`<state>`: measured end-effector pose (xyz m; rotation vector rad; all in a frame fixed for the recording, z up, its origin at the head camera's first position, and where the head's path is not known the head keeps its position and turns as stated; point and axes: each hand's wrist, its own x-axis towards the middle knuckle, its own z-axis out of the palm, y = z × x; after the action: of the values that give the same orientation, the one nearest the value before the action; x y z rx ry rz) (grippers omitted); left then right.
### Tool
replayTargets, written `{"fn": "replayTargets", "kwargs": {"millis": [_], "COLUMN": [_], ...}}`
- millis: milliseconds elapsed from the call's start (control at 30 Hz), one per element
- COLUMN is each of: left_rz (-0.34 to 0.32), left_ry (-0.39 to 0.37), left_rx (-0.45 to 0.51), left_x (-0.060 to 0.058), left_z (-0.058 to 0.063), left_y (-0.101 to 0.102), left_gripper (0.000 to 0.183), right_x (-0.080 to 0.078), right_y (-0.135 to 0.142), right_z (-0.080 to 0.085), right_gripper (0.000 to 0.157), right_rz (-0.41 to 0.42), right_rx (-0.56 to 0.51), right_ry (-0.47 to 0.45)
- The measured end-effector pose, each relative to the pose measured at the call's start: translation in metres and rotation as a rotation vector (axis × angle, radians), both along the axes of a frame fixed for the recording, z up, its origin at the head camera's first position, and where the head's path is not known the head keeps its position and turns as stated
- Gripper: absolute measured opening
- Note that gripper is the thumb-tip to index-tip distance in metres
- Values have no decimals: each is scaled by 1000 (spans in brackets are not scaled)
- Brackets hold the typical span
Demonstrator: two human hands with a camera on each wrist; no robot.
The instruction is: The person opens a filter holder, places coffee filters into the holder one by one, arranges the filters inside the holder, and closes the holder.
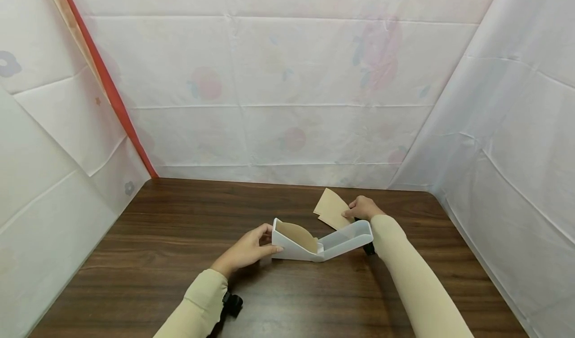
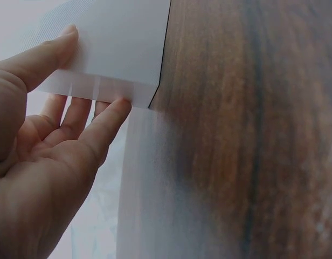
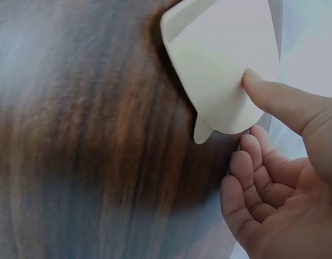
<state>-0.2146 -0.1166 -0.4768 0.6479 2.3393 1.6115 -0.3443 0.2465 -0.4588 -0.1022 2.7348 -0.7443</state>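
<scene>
A white filter holder box point(image 1: 292, 248) stands on the table, its clear lid point(image 1: 348, 239) swung out to the right. Brown coffee filters point(image 1: 297, 235) sit inside it. My left hand point(image 1: 247, 249) grips the box's left end; in the left wrist view the thumb lies on one wall of the box point(image 2: 120, 43) and fingertips touch the end wall. Behind the lid, my right hand point(image 1: 366, 208) pinches a few cone-shaped paper coffee filters point(image 1: 333, 209). The right wrist view shows the thumb on the face of the filters point(image 3: 225, 59), whose edge is crimped.
Dark wood-grain table point(image 1: 179, 218) spreads under everything. White printed sheets point(image 1: 287, 93) hang behind and on both sides, with a red strip point(image 1: 108, 83) at the back left. A black wrist device point(image 1: 232, 304) is strapped below the left sleeve.
</scene>
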Motion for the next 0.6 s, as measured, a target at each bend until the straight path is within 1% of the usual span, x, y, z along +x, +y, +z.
{"fn": "replayTargets", "kwargs": {"millis": [67,167,400,500,600], "left_rz": [-4,-5,3,3,4], "left_ry": [2,2,10,10,2], "left_rx": [5,9,-19,-17,-12], "left_x": [0,0,0,0,1], "left_z": [0,1,0,-1,1], "left_y": [0,0,-1,0,0], "left_gripper": [37,36,37,36,36], "right_x": [-2,-4,-1,0,1], "right_y": [1,3,2,3,4], "right_z": [0,0,0,-1,-2], "right_gripper": [41,42,48,45,38], "right_rz": [-14,-19,-35,-33,-32], "right_rx": [-10,-16,-33,-39,-54], "right_ry": [-34,-56,-64,-53,-42]}}
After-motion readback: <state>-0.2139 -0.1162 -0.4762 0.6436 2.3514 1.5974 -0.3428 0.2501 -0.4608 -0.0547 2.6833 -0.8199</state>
